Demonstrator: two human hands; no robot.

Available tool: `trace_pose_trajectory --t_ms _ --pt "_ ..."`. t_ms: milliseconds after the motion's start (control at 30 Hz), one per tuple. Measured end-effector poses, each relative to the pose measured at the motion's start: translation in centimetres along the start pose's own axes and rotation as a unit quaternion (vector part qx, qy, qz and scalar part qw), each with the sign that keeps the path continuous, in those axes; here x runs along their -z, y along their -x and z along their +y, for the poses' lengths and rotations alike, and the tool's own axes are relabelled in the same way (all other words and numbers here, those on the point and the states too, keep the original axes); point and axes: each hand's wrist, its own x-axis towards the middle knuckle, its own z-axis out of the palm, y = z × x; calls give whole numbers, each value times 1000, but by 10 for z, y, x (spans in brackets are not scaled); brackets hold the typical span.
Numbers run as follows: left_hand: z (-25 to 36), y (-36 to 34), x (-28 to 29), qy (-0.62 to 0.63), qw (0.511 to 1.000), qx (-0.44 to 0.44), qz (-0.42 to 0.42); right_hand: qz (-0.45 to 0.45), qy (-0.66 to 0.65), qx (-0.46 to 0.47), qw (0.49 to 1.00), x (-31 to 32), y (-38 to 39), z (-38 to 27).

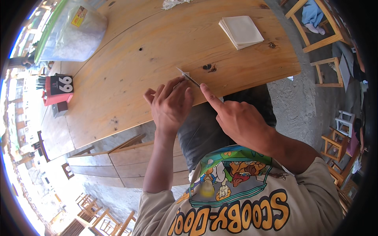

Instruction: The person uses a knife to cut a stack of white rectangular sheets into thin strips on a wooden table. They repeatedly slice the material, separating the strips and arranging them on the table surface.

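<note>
My right hand grips a small pointed knife, its index finger stretched along the back of it. The handle is hidden inside the hand. The blade slants up and left, and its tip lies over a small white piece near the table's front edge. My left hand is bent over the table just left of the blade, its fingertips pressing on the white piece. Most of that piece is covered by the fingers and blade. Both hands are close together above the wooden table.
A stack of cream paper squares lies at the table's far right. A clear plastic tub holding a plastic bag stands far left, above a red caddy. Crumpled white plastic sits at the back. A wooden bench is below left; chairs stand right.
</note>
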Motion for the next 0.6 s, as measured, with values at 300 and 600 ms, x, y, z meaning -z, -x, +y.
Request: trace_pose_trajectory --t_ms 300,600 --pt "1 -1 0 1 1000 1 5 -6 54 -21 998 -4 2 -9" --pt "0 -2 -2 6 1000 -4 12 -10 27 -21 999 -5 3 -10"
